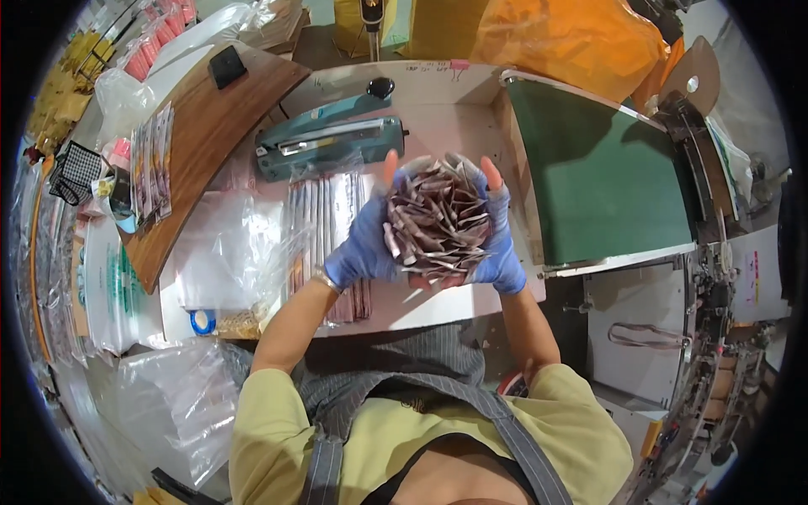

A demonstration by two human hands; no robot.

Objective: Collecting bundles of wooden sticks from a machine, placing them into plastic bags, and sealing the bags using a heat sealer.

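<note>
Between my two hands is a thick bunch of thin brownish-pink packets (438, 220), their edges fanned out every way. My left hand (368, 240), in a blue glove with a bare fingertip, is closed against the bunch's left side. On the opposite side my right hand (502, 244), gloved alike, presses in. Several fingers are hidden behind and under the bunch. What the packets contain cannot be made out. Near my left hand lies a row of long flat packets (324, 220) in clear wrapping. Just beyond it sits a teal bag sealer (332, 143) with a long arm and a dark round knob.
Clear plastic bags (231, 244) lie on the white table at left, with a blue tape roll (202, 321) by its front edge. A brown wooden board (202, 143) bearing more packets (151, 168) flanks them. At right is a raised green panel (610, 181); orange sheeting (572, 42) hangs behind.
</note>
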